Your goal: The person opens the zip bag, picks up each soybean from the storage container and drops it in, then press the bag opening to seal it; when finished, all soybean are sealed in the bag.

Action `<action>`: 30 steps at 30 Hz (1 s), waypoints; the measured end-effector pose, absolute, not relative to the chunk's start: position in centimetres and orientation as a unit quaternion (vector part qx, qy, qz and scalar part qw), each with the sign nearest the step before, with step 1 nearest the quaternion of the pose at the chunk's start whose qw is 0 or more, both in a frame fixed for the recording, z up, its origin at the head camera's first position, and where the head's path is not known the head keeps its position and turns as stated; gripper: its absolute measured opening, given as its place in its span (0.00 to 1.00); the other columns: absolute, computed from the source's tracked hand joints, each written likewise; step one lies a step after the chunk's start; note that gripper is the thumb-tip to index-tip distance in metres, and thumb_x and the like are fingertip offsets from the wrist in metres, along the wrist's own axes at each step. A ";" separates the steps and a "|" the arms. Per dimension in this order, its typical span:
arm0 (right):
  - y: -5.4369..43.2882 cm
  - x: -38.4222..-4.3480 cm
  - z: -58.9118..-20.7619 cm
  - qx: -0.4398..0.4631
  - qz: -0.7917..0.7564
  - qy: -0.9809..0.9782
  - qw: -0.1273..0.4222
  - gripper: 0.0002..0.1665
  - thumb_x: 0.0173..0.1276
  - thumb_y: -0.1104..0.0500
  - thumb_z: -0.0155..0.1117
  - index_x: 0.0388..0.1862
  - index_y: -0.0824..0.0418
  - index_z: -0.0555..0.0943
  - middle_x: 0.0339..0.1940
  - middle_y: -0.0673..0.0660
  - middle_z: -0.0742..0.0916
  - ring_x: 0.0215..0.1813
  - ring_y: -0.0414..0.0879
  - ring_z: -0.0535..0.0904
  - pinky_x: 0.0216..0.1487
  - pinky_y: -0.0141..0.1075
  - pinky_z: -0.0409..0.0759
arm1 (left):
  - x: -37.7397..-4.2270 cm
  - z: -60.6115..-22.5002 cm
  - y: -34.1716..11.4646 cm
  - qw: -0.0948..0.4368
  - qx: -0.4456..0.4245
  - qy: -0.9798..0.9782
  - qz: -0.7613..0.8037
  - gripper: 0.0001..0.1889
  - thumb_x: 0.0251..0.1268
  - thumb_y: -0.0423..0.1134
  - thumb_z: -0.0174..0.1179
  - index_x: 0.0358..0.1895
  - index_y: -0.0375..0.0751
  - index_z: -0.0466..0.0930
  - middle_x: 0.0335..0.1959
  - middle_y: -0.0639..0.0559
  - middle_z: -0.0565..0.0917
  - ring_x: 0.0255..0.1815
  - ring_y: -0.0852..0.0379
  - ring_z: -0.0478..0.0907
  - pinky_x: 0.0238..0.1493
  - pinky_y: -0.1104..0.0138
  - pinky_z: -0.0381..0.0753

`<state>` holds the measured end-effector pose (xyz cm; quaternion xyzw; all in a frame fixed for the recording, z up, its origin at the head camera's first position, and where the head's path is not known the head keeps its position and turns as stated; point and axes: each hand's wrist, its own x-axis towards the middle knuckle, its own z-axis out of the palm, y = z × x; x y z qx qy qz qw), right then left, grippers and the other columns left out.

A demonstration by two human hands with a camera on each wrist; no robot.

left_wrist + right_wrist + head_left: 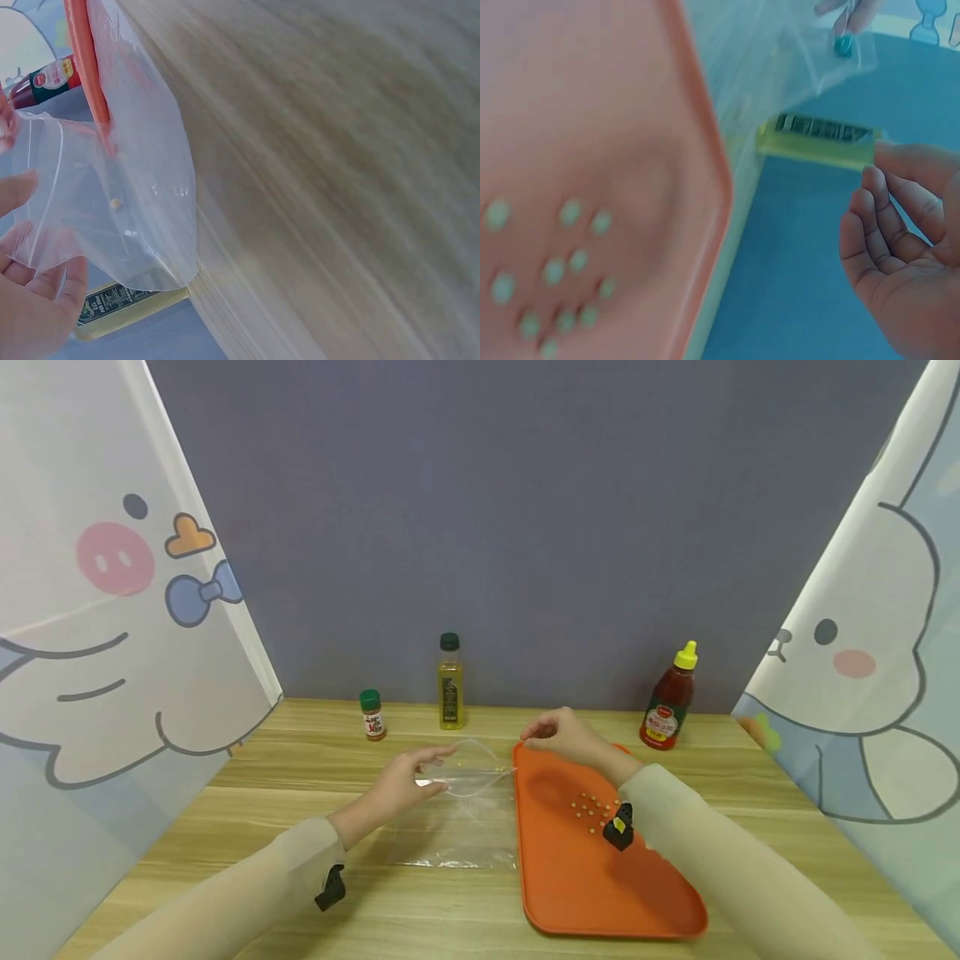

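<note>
From the left, a pale cartoon sheet (pixel 75 710) hangs beside the wooden table (pixel 247 793), and a small green-capped jar (pixel 373 718) stands near the back edge. Nearer me, my left hand (pixel 408 783) holds the mouth of a clear zip bag (pixel 457 827), my grip moderately wide, thumb on one side and fingers on the other. The mouth is raised, while the rest of the bag lies on the table just beside the tray; a pale bean (pixel 115 203) shows through its film. Behind the bag stands an upright oil bottle (pixel 450 693) with a dark cap. My right hand (pixel 570 739) is above the tray's far left corner, its grip narrow, fingertips bunched near the thumb; I cannot tell whether anything sits between them. Below it lies the orange tray (pixel 600 893), with loose beans (pixel 590 812) scattered around its middle. Farther right, a red sauce bottle (pixel 666 710) with a yellow nozzle stands behind the tray.
</note>
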<state>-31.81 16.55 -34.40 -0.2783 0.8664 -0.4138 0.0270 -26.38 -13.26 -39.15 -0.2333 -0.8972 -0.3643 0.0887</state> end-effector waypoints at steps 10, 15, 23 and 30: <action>21.5 -31.4 -35.8 -0.240 -0.380 0.893 0.022 0.06 0.65 0.65 0.65 0.39 0.65 0.86 0.37 0.59 0.89 0.38 0.47 0.84 0.39 0.35 0.83 | -26.5 -39.4 -13.8 0.087 -0.245 -0.890 -0.375 0.29 0.53 0.32 0.70 0.62 0.43 0.76 0.58 0.45 0.82 0.51 0.43 0.80 0.51 0.54 0.81; 23.7 -30.9 -36.6 -0.234 -0.381 0.894 0.028 0.09 0.65 0.65 0.65 0.40 0.72 0.84 0.37 0.62 0.89 0.38 0.44 0.84 0.39 0.33 0.82 | -26.5 -39.2 -13.9 0.079 -0.244 -0.885 -0.388 0.29 0.54 0.31 0.70 0.63 0.43 0.76 0.55 0.43 0.83 0.52 0.42 0.79 0.52 0.49 0.79; 26.6 -30.0 -38.1 -0.227 -0.396 0.888 0.057 0.12 0.63 0.67 0.66 0.41 0.76 0.82 0.39 0.66 0.88 0.39 0.44 0.84 0.41 0.30 0.83 | -26.4 -39.2 -14.2 0.086 -0.244 -0.890 -0.375 0.29 0.55 0.33 0.70 0.63 0.44 0.75 0.55 0.42 0.83 0.52 0.44 0.80 0.53 0.51 0.79; 28.5 -29.2 -39.2 -0.214 -0.403 0.886 0.080 0.12 0.60 0.67 0.69 0.40 0.75 0.82 0.36 0.65 0.88 0.34 0.37 0.80 0.35 0.27 0.81 | -26.3 -39.0 -14.4 0.091 -0.243 -0.892 -0.371 0.30 0.54 0.34 0.70 0.63 0.46 0.76 0.54 0.42 0.83 0.51 0.44 0.80 0.51 0.49 0.80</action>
